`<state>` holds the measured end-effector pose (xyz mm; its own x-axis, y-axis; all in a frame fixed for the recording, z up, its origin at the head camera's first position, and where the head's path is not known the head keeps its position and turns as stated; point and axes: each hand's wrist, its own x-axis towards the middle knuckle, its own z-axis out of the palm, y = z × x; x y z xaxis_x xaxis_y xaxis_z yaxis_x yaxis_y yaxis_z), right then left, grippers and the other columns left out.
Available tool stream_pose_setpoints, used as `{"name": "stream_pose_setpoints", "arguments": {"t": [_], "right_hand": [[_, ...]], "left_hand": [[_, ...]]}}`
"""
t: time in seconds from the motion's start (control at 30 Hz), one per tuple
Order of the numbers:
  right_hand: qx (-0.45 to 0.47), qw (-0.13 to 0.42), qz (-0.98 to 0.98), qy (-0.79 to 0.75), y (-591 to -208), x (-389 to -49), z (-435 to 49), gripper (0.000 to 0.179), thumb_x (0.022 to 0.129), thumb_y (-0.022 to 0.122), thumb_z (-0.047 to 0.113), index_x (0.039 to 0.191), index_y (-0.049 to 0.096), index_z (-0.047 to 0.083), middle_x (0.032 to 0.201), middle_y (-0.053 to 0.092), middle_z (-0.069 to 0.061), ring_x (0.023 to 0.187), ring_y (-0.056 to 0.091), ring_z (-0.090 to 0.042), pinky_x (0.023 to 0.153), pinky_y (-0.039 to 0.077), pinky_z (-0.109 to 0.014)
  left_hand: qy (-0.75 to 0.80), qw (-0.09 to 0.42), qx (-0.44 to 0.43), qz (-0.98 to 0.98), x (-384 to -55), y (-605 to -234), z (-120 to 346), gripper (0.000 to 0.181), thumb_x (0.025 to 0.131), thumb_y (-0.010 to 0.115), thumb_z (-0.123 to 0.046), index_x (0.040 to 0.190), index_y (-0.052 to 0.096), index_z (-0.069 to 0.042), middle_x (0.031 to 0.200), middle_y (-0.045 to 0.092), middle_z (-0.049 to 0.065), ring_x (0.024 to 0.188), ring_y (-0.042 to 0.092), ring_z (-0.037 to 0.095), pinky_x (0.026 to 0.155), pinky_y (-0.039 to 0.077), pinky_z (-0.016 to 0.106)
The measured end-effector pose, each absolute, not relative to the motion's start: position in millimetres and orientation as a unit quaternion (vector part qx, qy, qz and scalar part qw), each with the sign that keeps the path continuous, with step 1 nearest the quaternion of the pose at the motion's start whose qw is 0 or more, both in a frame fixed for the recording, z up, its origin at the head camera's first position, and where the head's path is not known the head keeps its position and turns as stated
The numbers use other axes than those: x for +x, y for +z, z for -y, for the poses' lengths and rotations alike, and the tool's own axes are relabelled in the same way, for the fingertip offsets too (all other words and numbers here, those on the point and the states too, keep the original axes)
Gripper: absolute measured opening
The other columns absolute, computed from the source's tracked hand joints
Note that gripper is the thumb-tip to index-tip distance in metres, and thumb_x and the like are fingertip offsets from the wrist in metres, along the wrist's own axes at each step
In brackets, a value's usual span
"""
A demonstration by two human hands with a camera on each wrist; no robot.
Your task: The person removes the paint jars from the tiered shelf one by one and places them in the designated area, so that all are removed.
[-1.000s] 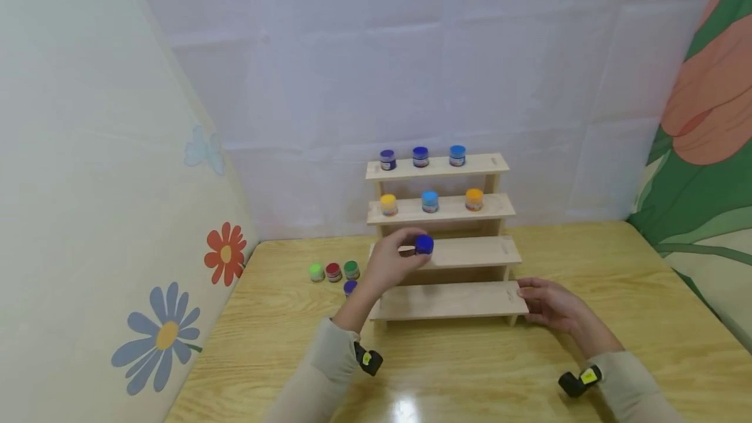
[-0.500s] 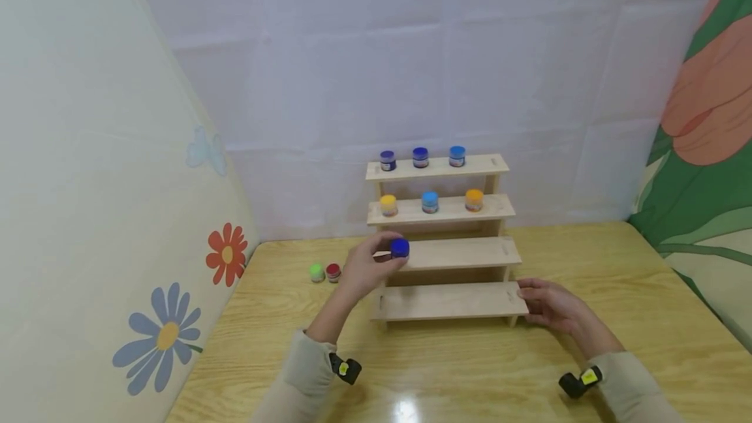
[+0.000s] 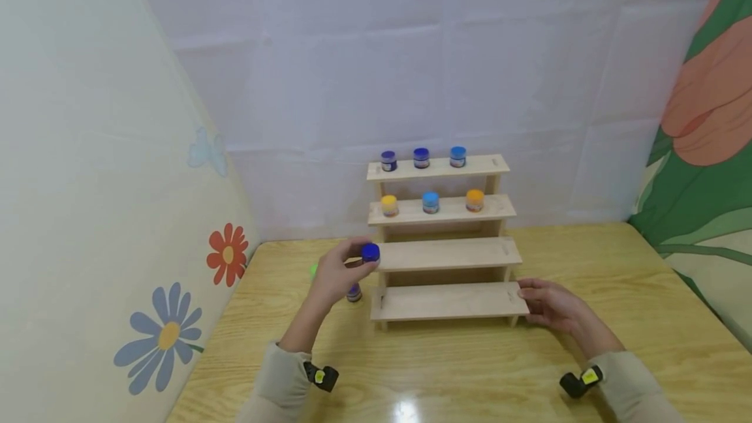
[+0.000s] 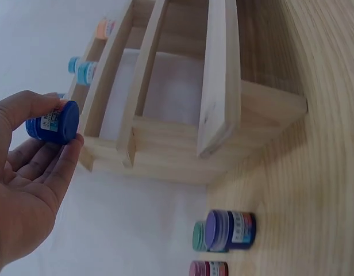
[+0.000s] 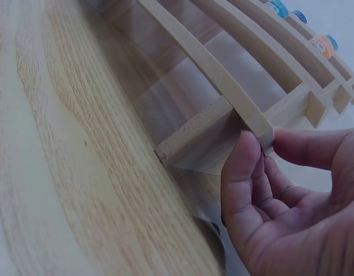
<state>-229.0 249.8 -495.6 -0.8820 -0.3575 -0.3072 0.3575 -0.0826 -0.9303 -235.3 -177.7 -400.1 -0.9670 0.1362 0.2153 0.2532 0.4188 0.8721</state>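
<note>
Between thumb and fingers, my left hand pinches a dark blue paint jar by the left end of the third shelf down. The left wrist view shows the same jar tipped on its side in that frame, its label partly visible. My right hand grips the right end of the lowest shelf of a wooden four-step rack. In the right wrist view, thumb and fingers of the hand pinch the board's corner. Three jars stand on the top shelf, including a dark blue jar; the second bears yellow, light blue and orange jars.
On the table, left of the rack, stand a purple-lidded jar, a green jar and a red jar. A light green lid shows behind the left hand. A white cloth hangs behind the rack.
My left hand has moved left with the blue jar, from in front of the third shelf to its left end. The right hand has stayed on the lowest shelf's corner.
</note>
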Motion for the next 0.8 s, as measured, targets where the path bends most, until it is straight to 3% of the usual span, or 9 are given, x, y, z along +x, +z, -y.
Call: {"name": "stream_pose_setpoints", "arguments": {"t": [0.23,0.4,0.8], "right_hand": [[0.000,0.243,-0.634,-0.734,-495,-228,-249,0.045,0.102,0.057,0.014,0.141,0.044,-0.003,0.101,0.070,0.002,0.089,0.067,-0.013,0.071,0.057,-0.026],[-0.005,0.245,-0.631,-0.736,-495,-228,-250,0.040,0.102,0.056,0.014,0.138,0.047,-0.001,0.100,0.070,0.002,0.089,0.066,-0.013,0.072,0.057,-0.026],[-0.003,0.245,-0.630,-0.737,-497,-229,-249,0.050,0.103,0.056,0.014,0.145,0.039,-0.006,0.101,0.070,0.001,0.089,0.067,-0.013,0.072,0.058,-0.026]], "left_hand": [[-0.514,0.056,-0.101,0.850,-234,-409,199,0.050,0.090,0.078,-0.016,0.135,0.061,-0.005,0.126,0.068,0.016,0.119,0.064,0.034,0.100,0.056,0.044],[-0.494,0.060,-0.081,0.864,-232,-417,215,0.052,0.088,0.080,-0.020,0.136,0.061,-0.010,0.127,0.068,0.013,0.119,0.063,0.031,0.103,0.053,0.048],[-0.496,0.070,-0.071,0.862,-237,-437,246,0.047,0.091,0.077,-0.010,0.134,0.060,-0.002,0.128,0.066,0.020,0.122,0.062,0.034,0.103,0.054,0.040]]}}
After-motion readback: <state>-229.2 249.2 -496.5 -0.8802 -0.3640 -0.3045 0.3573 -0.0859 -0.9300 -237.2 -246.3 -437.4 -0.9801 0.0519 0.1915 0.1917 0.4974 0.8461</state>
